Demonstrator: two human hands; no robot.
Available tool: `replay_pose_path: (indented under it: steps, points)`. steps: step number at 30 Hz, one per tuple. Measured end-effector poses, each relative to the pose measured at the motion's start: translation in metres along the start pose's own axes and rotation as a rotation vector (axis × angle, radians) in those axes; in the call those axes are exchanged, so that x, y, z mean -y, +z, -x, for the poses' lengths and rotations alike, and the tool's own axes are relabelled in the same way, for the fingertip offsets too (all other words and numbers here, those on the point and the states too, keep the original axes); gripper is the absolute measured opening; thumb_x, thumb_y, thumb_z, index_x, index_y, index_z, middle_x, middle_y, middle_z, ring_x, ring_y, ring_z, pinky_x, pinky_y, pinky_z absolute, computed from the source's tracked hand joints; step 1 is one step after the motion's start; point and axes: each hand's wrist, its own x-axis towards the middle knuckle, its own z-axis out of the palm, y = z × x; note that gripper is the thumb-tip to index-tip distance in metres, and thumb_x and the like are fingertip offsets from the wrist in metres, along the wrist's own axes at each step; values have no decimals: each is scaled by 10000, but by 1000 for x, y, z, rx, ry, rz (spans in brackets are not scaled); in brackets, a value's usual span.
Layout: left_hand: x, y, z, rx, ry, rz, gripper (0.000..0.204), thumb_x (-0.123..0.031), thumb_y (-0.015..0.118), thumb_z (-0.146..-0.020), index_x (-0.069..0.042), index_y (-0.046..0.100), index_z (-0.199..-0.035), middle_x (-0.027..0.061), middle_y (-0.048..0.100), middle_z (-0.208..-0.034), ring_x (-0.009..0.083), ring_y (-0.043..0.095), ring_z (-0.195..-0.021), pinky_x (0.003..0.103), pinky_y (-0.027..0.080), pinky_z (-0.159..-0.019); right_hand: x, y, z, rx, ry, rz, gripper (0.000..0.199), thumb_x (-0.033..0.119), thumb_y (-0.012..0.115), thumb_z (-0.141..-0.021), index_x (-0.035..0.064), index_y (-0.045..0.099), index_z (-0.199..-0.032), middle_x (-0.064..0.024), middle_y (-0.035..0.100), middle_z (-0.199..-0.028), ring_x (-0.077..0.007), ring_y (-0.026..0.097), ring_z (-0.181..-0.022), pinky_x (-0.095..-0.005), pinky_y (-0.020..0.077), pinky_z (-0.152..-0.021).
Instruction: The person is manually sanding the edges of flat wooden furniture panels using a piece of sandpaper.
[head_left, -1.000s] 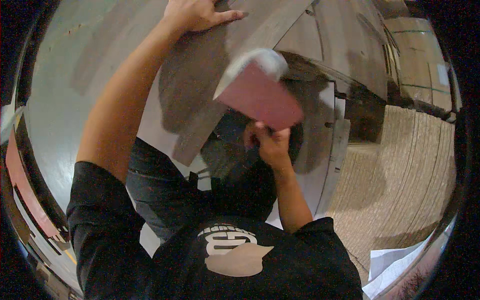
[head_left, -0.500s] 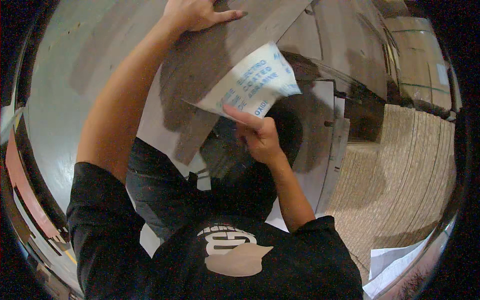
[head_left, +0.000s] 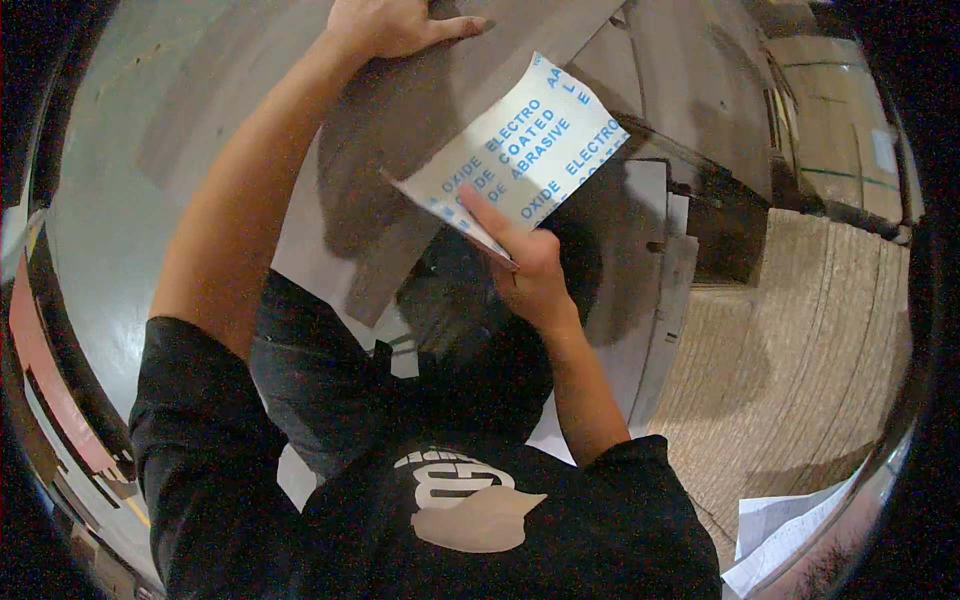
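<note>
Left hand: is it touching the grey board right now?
Touching. The head view shows the left hand pressed flat on the grey board, fingers spread on its surface with no gap, while the right hand holds the sandpaper sheet.

The sheet of sandpaper (head_left: 520, 160) in the right hand (head_left: 530, 275) shows its paper backing: matt white, smooth-looking, printed in blue, and stiff enough to hold a slight curl. The left hand (head_left: 395, 25) presses on a wooden plank (head_left: 440, 90), grey-brown, dull, with faint grain and no shine at all. The floor (head_left: 150, 150) looks like smooth grey concrete with a soft sheen. The mat (head_left: 800, 370) at right is a coarse, ribbed, beige weave.
</note>
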Motion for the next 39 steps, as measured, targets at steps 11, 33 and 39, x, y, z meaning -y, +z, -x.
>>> replay_pose_path:
  steps: [11,33,39]
  points:
    - [0,-3,1,-32,20,34,901,-879,350,-874,-360,314,-1610,131,192,-1704,410,94,-1571,801,60,-1142,-6,7,9,18,16,-54,547,-130,565,-853,78,655,-1351,-182,728,-1199,-279,719,-1076,-332,547,-925]
    - [-1,-10,6,-89,37,89,904,-887,342,-867,-373,303,-1610,121,186,-1708,404,105,-1572,790,62,-1150,-9,52,4,-283,-5,-145,235,27,614,-989,-26,689,-1206,-101,751,-994,-184,724,-859,-309,573,-772]
    - [3,-9,7,-52,-1,24,907,-885,345,-867,-368,303,-1611,130,185,-1707,406,97,-1573,799,63,-1142,28,25,42,-455,309,-474,349,102,515,-1070,37,607,-740,-28,577,-628,-126,507,-519,-292,429,-517]
